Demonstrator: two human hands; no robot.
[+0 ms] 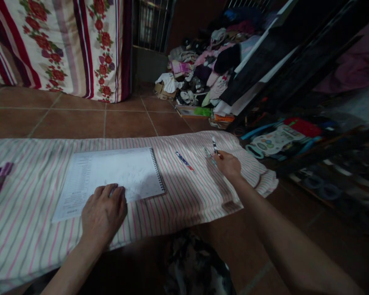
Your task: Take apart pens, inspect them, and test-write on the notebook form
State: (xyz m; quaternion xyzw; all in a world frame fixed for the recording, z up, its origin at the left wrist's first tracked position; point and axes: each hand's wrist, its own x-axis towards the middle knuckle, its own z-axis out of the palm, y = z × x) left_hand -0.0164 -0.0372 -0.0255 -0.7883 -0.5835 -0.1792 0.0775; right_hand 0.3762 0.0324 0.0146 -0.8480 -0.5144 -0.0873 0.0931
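Note:
A spiral-bound notebook (119, 168) lies on a striped cloth, its wire binding on the right side and faint print and marks on its pages. My left hand (104, 211) rests on the notebook's near edge with its fingers curled together; a small grey-blue bit shows between them, too small to name. At the right, my right hand (229, 164) pinches a black-and-white pen (214, 144), tip end hidden by the fingers. Beneath that hand, a thin clear pen (208, 153) seems to lie on the cloth. A blue, white and red pen (185, 161) lies between notebook and right hand.
The striped cloth (178, 205) covers a low, long surface. A purple and dark item (0, 184) sits at its left edge. Beyond are a tiled floor (126, 123), a floral curtain (74, 49), a heap of clothes (209, 69) and a cluttered shelf (320, 172) at right.

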